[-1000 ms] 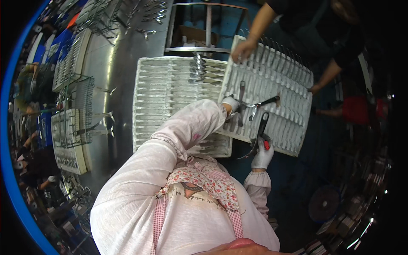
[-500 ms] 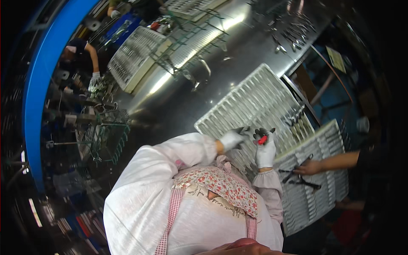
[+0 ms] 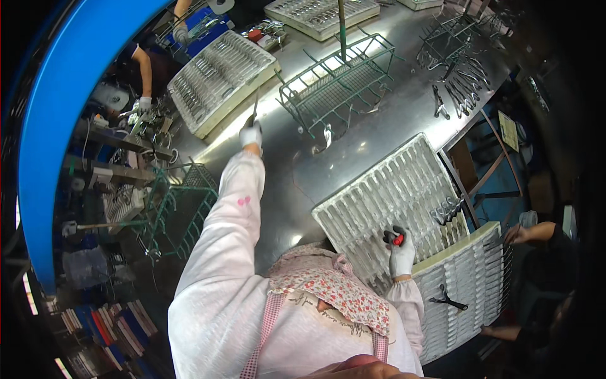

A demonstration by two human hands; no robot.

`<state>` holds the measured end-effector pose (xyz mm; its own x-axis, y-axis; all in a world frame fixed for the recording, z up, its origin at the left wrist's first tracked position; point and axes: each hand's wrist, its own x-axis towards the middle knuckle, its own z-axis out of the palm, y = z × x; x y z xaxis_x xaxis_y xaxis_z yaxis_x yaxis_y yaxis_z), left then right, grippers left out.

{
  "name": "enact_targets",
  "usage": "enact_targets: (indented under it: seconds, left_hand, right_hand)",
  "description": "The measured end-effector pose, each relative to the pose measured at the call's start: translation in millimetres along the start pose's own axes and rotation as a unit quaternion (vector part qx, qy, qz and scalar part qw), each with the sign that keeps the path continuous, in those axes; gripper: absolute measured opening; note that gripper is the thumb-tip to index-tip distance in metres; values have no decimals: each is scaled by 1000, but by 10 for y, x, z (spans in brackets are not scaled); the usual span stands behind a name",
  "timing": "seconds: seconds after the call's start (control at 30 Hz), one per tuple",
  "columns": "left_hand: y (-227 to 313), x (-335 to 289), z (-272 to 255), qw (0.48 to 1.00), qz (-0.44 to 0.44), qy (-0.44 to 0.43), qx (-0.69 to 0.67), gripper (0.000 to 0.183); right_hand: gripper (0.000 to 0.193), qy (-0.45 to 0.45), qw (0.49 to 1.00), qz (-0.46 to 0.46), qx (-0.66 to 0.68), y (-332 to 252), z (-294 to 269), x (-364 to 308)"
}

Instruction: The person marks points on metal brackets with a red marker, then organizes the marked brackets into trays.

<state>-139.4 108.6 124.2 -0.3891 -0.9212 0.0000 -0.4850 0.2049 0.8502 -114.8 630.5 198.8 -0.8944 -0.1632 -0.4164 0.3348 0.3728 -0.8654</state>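
My left hand (image 3: 250, 136), in a white glove with dark fingertips, is stretched far out over the steel table. Its fingers are closed around a thin, dark metal piece (image 3: 255, 107) that points away from me, near a slotted tray (image 3: 222, 79). My right hand (image 3: 401, 256), gloved the same way, curls around a small red object (image 3: 398, 240) whose kind I cannot make out. That hand is above a pale tray (image 3: 372, 205) with rows of long slots. Several dark-handled metal tools (image 3: 447, 210) lie at this tray's right side.
A green wire rack (image 3: 334, 82) stands on the steel table (image 3: 278, 183). At right, a second slotted tray (image 3: 467, 278) bears a black-handled tool (image 3: 448, 302), with a co-worker's hand (image 3: 519, 234) beside it. Metal tools (image 3: 464, 88) lie at the far right. Another gloved co-worker's hand (image 3: 144, 103) is at far left.
My left hand has gone from beside the right one to far forward and left, a thin metal piece now showing in it. The co-worker's hand at right has withdrawn from the dark tools.
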Motion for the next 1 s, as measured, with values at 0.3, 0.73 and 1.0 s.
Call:
enact_targets:
  seconds: [0.3,0.73,1.0]
  left_hand:
    - [787,810,951,915,294,-275,-6,29]
    - [576,228,1127,975,-26,-205,-85,40]
    - [363,-830,917,968,-241,-36,-52,50]
  right_hand:
    - [26,96,992,84,12,161,-20,-249]
    - [25,262,928,24,-265,851,-573,405]
    - [22,337,849,121,-388,1317,-1450,1817]
